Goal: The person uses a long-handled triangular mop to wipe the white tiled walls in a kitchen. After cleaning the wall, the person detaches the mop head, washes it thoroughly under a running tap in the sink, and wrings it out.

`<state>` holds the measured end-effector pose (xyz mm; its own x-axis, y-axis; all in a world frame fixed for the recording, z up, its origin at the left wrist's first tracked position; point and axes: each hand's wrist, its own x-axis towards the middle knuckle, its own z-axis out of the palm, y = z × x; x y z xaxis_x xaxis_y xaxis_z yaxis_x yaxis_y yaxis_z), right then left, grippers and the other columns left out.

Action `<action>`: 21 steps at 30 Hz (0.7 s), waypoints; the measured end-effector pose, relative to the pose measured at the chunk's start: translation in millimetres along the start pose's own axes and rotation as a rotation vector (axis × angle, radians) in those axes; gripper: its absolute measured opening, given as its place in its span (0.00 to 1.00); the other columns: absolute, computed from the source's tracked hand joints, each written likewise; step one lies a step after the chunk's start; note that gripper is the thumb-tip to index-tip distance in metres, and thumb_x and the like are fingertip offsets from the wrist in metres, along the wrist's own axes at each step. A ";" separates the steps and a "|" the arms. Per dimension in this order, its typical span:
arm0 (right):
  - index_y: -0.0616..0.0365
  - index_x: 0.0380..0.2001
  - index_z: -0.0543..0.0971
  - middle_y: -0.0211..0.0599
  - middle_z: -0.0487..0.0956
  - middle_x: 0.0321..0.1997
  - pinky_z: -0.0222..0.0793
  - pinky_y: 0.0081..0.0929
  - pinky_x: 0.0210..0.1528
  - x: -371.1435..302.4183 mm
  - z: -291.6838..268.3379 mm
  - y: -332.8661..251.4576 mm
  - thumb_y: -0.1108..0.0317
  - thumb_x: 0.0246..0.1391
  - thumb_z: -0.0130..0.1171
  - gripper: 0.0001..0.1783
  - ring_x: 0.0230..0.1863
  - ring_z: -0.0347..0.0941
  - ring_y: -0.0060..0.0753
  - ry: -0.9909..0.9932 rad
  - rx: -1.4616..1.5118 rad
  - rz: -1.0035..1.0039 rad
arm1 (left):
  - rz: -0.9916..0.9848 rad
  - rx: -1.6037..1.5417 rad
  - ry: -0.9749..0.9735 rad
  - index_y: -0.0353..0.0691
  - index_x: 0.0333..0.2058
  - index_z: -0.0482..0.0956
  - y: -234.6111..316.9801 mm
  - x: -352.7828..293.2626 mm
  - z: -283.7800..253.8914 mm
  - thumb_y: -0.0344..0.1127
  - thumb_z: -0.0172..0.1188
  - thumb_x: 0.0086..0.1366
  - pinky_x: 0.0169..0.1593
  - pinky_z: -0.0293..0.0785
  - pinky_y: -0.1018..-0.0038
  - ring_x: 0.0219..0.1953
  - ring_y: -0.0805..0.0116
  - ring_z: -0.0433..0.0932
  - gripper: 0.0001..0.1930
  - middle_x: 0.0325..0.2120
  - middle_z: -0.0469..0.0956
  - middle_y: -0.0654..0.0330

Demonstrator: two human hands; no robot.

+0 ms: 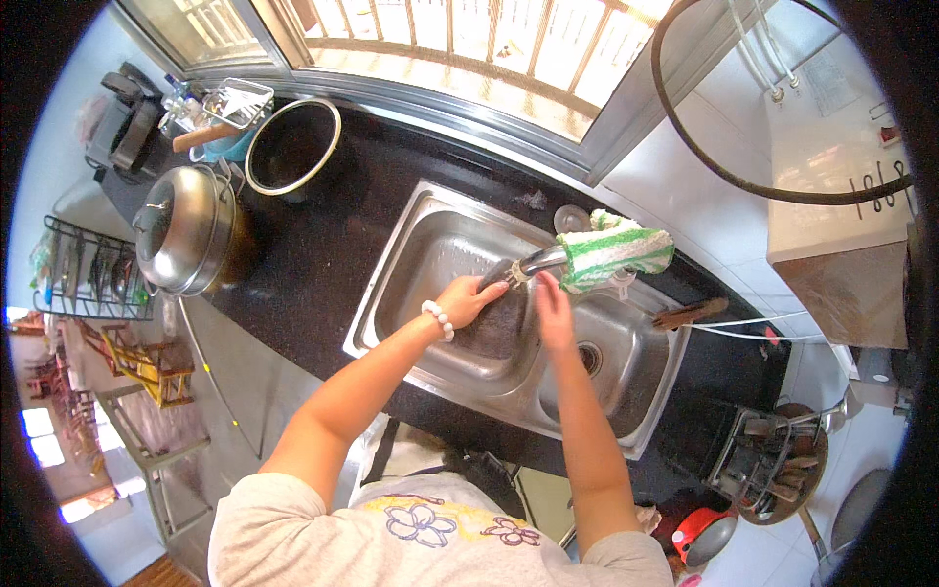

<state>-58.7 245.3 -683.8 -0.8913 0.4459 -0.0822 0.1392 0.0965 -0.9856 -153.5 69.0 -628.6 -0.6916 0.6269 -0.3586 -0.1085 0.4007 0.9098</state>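
Note:
In the sink's larger left basin (430, 235), my left hand (469, 300) holds the top edge of a dark, flat thing (497, 338). Its kind I cannot make out. A bracelet of white beads (438, 320) circles my left wrist. Just above this dark thing is the end of the metal faucet (543, 260), with a green-and-white striped cloth (618, 252) draped over its body. My right hand (555, 311), slightly blurred, is beside the faucet's end, fingers stretched out and nothing seen in them.
Right of the larger basin is a smaller basin (626, 367) with a drain. A lidded steel pot (186, 230) and a dark round pot (293, 147) stand on the black counter (323, 259) to the left. A utensil rack (758, 455) stands at right, near a red-handled pan (704, 536).

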 end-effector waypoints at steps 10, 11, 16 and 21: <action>0.53 0.49 0.71 0.41 0.71 0.50 0.63 0.34 0.51 16.5 66.7 -53.2 0.64 0.45 0.63 0.26 0.50 0.68 0.40 -0.303 -0.281 -0.219 | 0.040 0.124 -0.101 0.31 0.36 0.74 -18.2 -7.1 -33.3 0.34 0.66 0.49 0.39 0.72 0.72 0.36 0.68 0.77 0.18 0.32 0.79 0.52; 0.54 0.47 0.72 0.42 0.72 0.49 0.64 0.35 0.49 17.0 68.5 -50.9 0.63 0.45 0.63 0.24 0.48 0.69 0.42 -0.243 -0.347 -0.236 | 0.032 0.059 -0.032 0.31 0.36 0.74 -19.6 -8.8 -33.4 0.34 0.67 0.49 0.39 0.72 0.73 0.36 0.69 0.76 0.18 0.32 0.79 0.53; 0.63 0.35 0.74 0.40 0.76 0.32 0.63 0.32 0.43 24.3 79.8 -26.2 0.60 0.58 0.53 0.15 0.37 0.70 0.36 0.189 -0.246 -0.052 | -0.029 -0.151 0.006 0.32 0.36 0.74 -24.7 -7.8 -34.5 0.38 0.64 0.54 0.39 0.72 0.74 0.35 0.73 0.76 0.16 0.31 0.79 0.58; 0.62 0.38 0.73 0.32 0.74 0.36 0.62 0.19 0.43 35.5 59.1 -46.1 0.68 0.59 0.49 0.09 0.38 0.67 0.22 0.073 0.233 0.153 | 0.018 -0.223 0.128 0.32 0.41 0.74 -43.6 13.6 -40.2 0.34 0.58 0.60 0.42 0.70 0.76 0.38 0.74 0.74 0.14 0.34 0.77 0.59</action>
<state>-122.3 204.0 -650.1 -0.8331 0.5031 -0.2298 0.1591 -0.1799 -0.9707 -186.9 33.3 -664.7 -0.7780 0.5372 -0.3259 -0.2405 0.2246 0.9443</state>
